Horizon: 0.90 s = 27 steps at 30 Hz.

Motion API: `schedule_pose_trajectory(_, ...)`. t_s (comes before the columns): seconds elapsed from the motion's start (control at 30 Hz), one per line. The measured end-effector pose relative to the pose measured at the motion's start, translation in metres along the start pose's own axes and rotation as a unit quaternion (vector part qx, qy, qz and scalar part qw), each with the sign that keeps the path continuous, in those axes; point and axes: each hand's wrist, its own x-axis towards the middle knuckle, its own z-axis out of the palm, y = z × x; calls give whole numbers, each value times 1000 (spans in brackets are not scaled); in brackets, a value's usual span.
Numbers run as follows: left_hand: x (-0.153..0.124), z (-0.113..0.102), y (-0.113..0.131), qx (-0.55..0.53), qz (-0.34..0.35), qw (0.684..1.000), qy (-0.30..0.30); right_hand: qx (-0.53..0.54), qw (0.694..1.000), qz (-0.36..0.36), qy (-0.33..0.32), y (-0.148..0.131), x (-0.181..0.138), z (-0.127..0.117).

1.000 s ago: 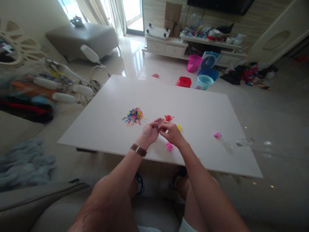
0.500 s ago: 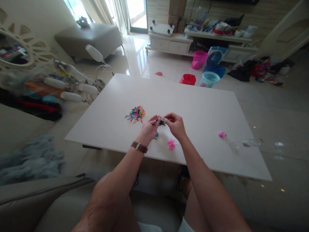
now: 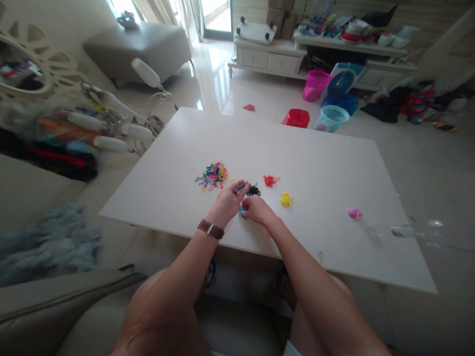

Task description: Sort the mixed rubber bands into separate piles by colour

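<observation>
Black cluster (image 3: 253, 190) 1 | red cluster (image 3: 270, 180) 1 | yellow cluster (image 3: 285, 199) 1 | mixed heap (image 3: 212, 175) 1 | left hand (image 3: 228, 201) cupped | right hand (image 3: 257, 210) grip unclear

— Desk (image 3: 315, 163): plain white. Mixed heap (image 3: 213, 175): pink, blue, yellow, orange bands.
— Noted. Small heaps?
— Black heap (image 3: 253, 190); red heap (image 3: 270, 180); yellow heap (image 3: 286, 200). Watch strap (image 3: 211, 229): brown. Floor baskets: pink basket (image 3: 315, 84), red basket (image 3: 296, 117), turquoise basket (image 3: 331, 117).

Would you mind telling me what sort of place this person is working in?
Most likely a home living room: a low white table, a grey footstool near curtains, and a white media cabinet with drawers.
</observation>
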Motion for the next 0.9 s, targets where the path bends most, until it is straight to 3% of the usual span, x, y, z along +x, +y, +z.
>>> schedule_pose_trajectory(0.1, -2, -1, 4, 4, -6, 1000, -12, 62, 996, 0, 63, 0, 2, -12)
schedule_pose_trajectory(0.27, -8, -1, 3, 41, -17, 998, -37, 154, 953, -22, 259, 2, -5, -39)
schedule_pose_trajectory(0.43, -13, -1, -5, 106, -39, 990, -84, 173, 954, -123, 212, 2, -15, -44)
schedule_pose_trajectory(0.6, -10, -2, -11, 124, -31, 987, -100, 176, 957, -96, 210, 4, -16, -46)
schedule_pose_trajectory(0.9, -8, -3, -8, 135, 3, 987, -82, 311, 927, -51, 203, 4, -12, -49)
